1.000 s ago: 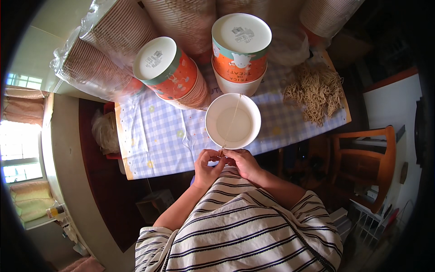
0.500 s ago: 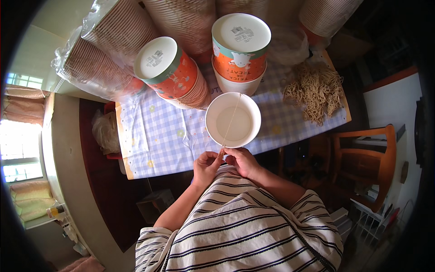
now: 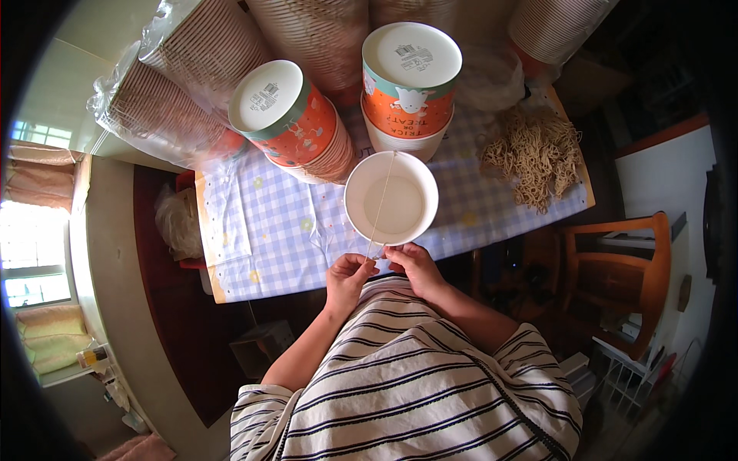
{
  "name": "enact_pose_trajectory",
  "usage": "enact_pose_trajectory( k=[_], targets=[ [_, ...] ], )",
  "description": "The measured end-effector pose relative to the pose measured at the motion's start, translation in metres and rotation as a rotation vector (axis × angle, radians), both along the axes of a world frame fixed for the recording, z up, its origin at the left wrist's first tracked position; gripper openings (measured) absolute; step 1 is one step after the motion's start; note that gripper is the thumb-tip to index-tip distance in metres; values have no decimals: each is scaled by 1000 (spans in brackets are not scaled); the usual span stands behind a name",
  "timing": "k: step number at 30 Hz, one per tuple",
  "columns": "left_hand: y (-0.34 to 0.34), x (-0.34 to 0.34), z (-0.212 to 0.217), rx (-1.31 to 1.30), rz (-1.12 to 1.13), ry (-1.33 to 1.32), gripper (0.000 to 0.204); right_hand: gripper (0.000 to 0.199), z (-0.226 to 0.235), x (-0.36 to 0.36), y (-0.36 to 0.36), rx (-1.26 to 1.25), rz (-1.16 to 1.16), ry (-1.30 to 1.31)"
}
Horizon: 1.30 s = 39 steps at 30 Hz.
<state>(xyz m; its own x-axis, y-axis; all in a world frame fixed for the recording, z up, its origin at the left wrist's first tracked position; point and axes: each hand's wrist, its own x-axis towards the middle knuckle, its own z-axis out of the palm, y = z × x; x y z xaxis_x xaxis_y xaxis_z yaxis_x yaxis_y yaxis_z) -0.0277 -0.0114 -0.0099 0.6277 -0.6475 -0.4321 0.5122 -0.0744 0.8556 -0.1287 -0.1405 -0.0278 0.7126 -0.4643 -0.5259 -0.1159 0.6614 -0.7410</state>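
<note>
An open white paper bucket (image 3: pixel 421 201) stands near the table's front edge, its mouth facing me. A thin tan string (image 3: pixel 383 196) stretches across the mouth from the far rim to the near side. My left hand (image 3: pixel 350 281) pinches the string just in front of the near rim. Close beside it, my right hand (image 3: pixel 417 270) is closed with thumb and fingertips at the near rim of the bucket. What lies between the two sets of fingertips is partly hidden.
Behind stand two stacks of upturned orange paper buckets (image 3: pixel 304 132) (image 3: pixel 409 107). Plastic-wrapped bucket stacks (image 3: pixel 207 54) line the back. A tangled pile of tan strings (image 3: pixel 536 157) lies on the right of the checked tablecloth (image 3: pixel 284 246). A wooden chair (image 3: pixel 653 269) stands at right.
The bucket has shifted slightly left and away from me. My hands have drawn a little apart, the right fingers moving up to the near rim. The string's near end now slants further left.
</note>
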Motion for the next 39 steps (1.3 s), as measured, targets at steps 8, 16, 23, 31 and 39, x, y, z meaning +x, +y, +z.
enact_pose_trajectory(
  k=[8,16,23,31,39],
  targets=[
    [-2,1,-1,-41,-9,10,7,17,-4,-2,-1,111,123,-52],
    [1,6,-9,-60,-35,104,11,17,2,0,-2,41,88,3],
    [-2,7,0,-20,-163,3,28,19,0,0,-1,-61,87,-15],
    [-18,0,5,128,-173,-180,20,19,-4,1,1,-78,56,-55],
    [-17,2,3,190,-127,-234,14,19,1,1,0,-149,83,-17]
  ],
)
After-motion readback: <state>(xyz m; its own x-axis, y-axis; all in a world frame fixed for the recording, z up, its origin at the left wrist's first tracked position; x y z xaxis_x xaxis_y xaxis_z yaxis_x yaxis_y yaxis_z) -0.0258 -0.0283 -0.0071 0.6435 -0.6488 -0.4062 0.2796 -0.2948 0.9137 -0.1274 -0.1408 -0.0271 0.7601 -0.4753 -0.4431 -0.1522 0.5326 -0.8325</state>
